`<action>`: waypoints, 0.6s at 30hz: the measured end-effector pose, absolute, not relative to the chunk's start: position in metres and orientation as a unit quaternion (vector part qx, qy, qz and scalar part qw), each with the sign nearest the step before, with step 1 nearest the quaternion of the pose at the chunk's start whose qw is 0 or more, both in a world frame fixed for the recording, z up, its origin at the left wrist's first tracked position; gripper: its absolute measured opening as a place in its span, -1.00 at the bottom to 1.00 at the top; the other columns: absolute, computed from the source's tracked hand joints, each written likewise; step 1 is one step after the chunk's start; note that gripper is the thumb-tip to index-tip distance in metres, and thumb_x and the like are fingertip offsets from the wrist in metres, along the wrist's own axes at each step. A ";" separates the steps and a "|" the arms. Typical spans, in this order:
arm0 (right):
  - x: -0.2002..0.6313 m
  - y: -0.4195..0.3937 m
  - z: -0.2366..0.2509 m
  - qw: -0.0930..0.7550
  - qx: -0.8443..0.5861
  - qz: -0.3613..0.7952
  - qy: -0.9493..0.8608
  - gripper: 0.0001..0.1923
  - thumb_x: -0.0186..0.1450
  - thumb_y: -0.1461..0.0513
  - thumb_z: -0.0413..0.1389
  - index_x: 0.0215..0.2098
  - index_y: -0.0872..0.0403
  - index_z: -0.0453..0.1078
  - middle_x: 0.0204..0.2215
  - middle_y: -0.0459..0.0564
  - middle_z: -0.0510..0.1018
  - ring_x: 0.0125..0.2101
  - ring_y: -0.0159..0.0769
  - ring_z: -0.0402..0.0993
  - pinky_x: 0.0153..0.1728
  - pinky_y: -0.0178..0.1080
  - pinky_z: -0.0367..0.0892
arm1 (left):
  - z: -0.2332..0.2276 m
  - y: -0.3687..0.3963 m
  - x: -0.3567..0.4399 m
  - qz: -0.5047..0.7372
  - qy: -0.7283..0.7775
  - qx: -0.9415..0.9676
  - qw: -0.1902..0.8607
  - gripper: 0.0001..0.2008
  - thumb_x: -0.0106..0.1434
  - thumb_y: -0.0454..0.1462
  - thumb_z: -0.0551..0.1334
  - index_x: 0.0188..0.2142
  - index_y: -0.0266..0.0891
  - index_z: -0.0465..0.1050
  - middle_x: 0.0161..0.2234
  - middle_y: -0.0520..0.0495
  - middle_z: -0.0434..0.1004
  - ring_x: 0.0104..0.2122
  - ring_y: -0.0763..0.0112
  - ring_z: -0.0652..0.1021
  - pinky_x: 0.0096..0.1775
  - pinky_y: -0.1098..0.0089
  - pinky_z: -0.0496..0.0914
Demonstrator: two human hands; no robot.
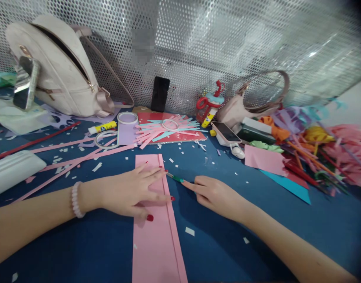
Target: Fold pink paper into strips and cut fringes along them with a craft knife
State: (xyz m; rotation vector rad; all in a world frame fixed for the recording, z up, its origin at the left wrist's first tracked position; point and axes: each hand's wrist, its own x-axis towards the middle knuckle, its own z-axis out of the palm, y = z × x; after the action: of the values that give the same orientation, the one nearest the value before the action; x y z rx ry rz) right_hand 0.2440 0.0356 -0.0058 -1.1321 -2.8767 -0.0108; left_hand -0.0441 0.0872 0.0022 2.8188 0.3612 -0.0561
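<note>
While left hand [130,192] flattens pink paper [156,236], right hand [215,194] touches pencil [175,178].

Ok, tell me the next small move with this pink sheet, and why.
Probably draw the green-tipped tool in the right hand down along the strip edge: the left hand lies flat on the pink sheet, and the tip sits at that edge.

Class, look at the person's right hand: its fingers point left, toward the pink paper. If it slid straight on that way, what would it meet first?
Most likely the right edge of the pink paper sheet, then the left hand pressing it flat. The right hand already touches a small green-tipped tool there; depth is unclear.
</note>
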 end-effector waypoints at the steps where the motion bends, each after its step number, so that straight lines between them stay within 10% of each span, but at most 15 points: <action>1: 0.244 0.035 -0.005 0.025 -0.365 -0.004 -0.931 -0.54 0.31 0.41 -0.13 0.13 0.18 0.31 -0.43 0.00 0.40 -0.43 -0.29 0.38 -0.40 -0.26 0.35 | 0.002 0.091 -0.044 -0.016 0.127 0.982 0.140 -0.42 0.32 0.05 0.09 0.29 0.10 0.03 0.34 -0.25 -0.17 0.30 -0.12 -0.07 0.17 -0.13 -0.02; 6: 0.244 0.034 -0.004 0.022 -0.369 -0.003 -0.929 -0.54 0.29 0.41 -0.11 0.13 0.15 0.31 -0.42 0.00 0.41 -0.41 -0.30 0.39 -0.39 -0.27 0.35 | -0.004 0.118 -0.045 -0.010 0.189 0.978 0.089 -0.41 0.41 0.03 -0.09 0.34 -0.12 -0.10 0.34 -0.19 -0.11 0.32 0.05 -0.10 0.23 -0.03 -0.20; 18: 0.243 0.043 -0.007 0.027 -0.372 -0.024 -0.928 -0.55 0.29 0.40 -0.10 0.12 0.15 0.33 -0.41 0.01 0.43 -0.40 -0.29 0.41 -0.37 -0.25 0.36 | -0.012 0.133 -0.052 -0.057 0.202 0.972 0.105 -0.48 0.40 -0.01 -0.02 0.31 0.20 -0.10 0.37 -0.02 -0.27 0.31 -0.05 -0.18 0.20 -0.11 -0.21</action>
State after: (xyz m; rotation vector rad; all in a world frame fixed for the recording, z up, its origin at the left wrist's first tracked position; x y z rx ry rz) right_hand 0.2426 0.0432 -0.0071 -1.1492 -2.8651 -0.0741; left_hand -0.0524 0.1328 -0.0122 2.8642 0.5961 -0.1667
